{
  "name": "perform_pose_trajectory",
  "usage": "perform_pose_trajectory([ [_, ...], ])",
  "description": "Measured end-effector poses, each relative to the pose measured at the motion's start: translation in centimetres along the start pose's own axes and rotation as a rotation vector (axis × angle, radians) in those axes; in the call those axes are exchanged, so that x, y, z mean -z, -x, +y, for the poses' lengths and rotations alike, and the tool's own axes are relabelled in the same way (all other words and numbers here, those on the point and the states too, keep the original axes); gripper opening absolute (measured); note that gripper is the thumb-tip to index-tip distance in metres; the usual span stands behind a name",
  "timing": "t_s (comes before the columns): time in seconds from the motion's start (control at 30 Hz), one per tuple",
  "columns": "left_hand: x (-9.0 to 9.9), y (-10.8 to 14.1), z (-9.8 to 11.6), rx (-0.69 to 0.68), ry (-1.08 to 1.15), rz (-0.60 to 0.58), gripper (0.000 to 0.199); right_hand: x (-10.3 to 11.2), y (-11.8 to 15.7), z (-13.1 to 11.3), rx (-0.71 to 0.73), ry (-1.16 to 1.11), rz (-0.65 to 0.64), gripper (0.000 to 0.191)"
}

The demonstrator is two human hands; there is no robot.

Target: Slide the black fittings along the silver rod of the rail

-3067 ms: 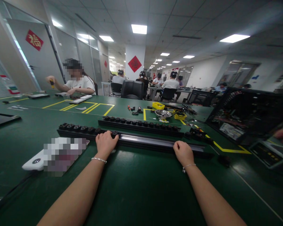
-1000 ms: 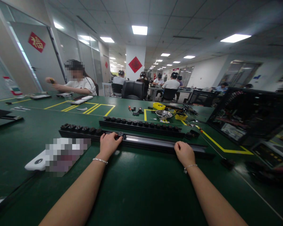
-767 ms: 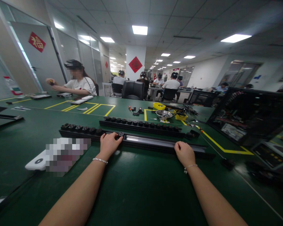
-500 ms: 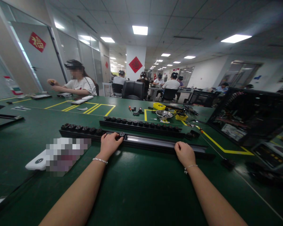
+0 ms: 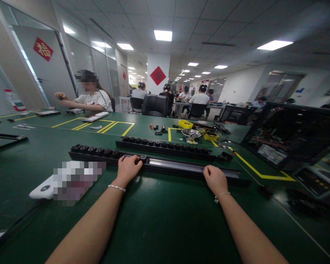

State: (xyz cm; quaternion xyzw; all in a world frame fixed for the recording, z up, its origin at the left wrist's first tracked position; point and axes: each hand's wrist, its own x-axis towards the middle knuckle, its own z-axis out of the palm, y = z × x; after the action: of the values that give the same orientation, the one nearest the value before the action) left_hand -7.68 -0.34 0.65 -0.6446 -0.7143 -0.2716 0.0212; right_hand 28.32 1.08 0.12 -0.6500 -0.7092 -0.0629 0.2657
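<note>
A long black channel strip [image 5: 176, 167] lies across the green table. Round black socket pieces [image 5: 99, 151] sit in its left part, while its right part shows a bare, shiny inside. My left hand [image 5: 128, 168] is closed on the strip around mid-length, its fingertips at a single black socket piece [image 5: 143, 158]. Farther right, my right hand [image 5: 216, 179] grips the strip's near edge with curled fingers. Just behind lies a second black strip [image 5: 165, 148] with a row of similar pieces along it.
A white device [image 5: 44, 187] with a cable lies at the left. Behind the strips are a metal bowl [image 5: 191, 133], a yellow tray [image 5: 186, 124] and small parts. A black open case [image 5: 291, 135] stands right. A person [image 5: 92, 97] sits across the table.
The single socket piece beside my left fingertips has shifted very slightly right. Both hands remain nearly in place.
</note>
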Motion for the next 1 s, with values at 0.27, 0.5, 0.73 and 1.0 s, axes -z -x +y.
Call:
perform_pose_trajectory([
  [0.27,-0.07,0.01,-0.03,-0.002,0.027,-0.009,0.031,-0.25,-0.08,0.29,0.023,0.014,0.016,0.028],
  [0.5,0.12,-0.03,0.16,-0.029,0.042,-0.052,0.033,-0.05,-0.03,0.07,0.007,0.017,0.003,0.028],
  [0.73,0.11,0.00,0.26,-0.039,0.025,-0.052,0.034,-0.22,-0.12,0.20,0.019,0.052,0.019,0.028],
  [1.0,0.03,-0.17,0.13,-0.033,0.024,-0.069,0.034,-0.25,-0.06,0.21,0.021,0.047,0.027,0.027],
])
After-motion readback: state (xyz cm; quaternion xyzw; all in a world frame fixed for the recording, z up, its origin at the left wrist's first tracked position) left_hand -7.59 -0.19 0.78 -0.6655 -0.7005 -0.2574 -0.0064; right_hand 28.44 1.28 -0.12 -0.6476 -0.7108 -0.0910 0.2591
